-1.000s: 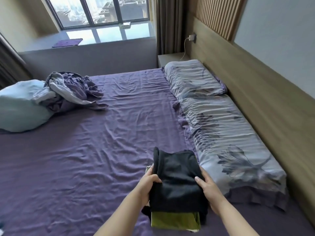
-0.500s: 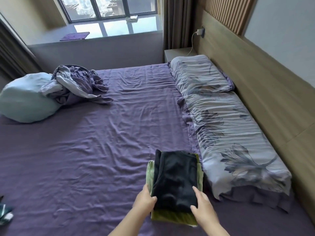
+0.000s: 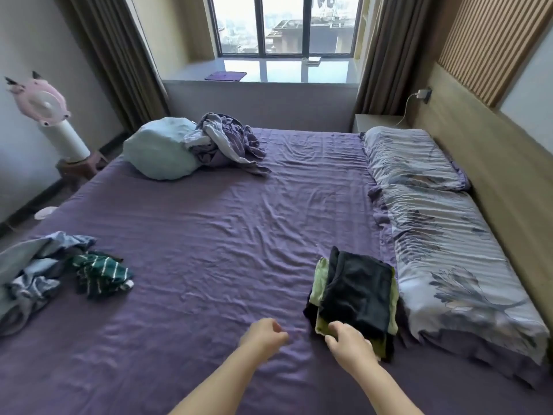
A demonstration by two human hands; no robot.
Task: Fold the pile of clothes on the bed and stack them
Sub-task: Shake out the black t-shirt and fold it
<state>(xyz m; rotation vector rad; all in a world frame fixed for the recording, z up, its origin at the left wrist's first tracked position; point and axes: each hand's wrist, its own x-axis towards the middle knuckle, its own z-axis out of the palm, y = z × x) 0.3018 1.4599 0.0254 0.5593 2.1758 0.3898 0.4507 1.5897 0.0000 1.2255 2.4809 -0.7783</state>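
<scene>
One bed (image 3: 209, 235) is seen, with two patterned pillows (image 3: 413, 158) along the headboard and one pale blue pillow (image 3: 158, 151). One folded stack (image 3: 356, 295) of at least two garments, two unfolded heaps (image 3: 45, 274), two hands (image 3: 263, 333), and one fan (image 3: 45, 106) are counted.

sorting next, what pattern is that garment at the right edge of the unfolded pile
Dark green with thin white stripes, seen in the head view.
</scene>
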